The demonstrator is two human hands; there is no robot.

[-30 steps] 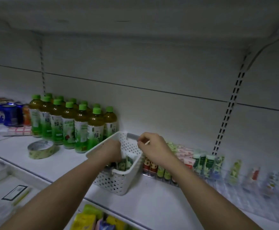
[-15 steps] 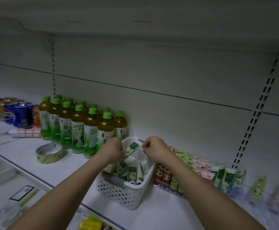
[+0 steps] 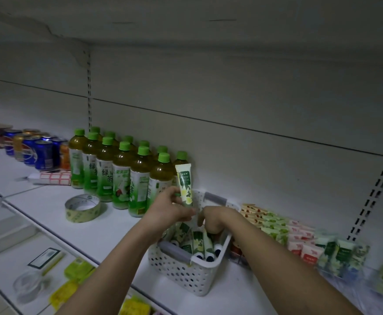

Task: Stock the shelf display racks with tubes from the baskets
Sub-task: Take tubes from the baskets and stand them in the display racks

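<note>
- Gripping a cream-green tube (image 3: 185, 187) upright, the left hand (image 3: 170, 209) hovers above the white basket (image 3: 186, 272).
- Right hand (image 3: 215, 220) at 3 o'clock, fingers curled into basket; hold unclear.
- White shelf (image 3: 49, 201): green-tea bottles (image 3: 122, 173) at 10 o'clock.

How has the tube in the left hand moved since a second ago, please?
Yes: the left hand has lifted the tube up out of the basket, above its rim.

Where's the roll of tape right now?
The roll of tape lies flat on the white shelf, left of the white basket, just before the green tea bottles.
</note>
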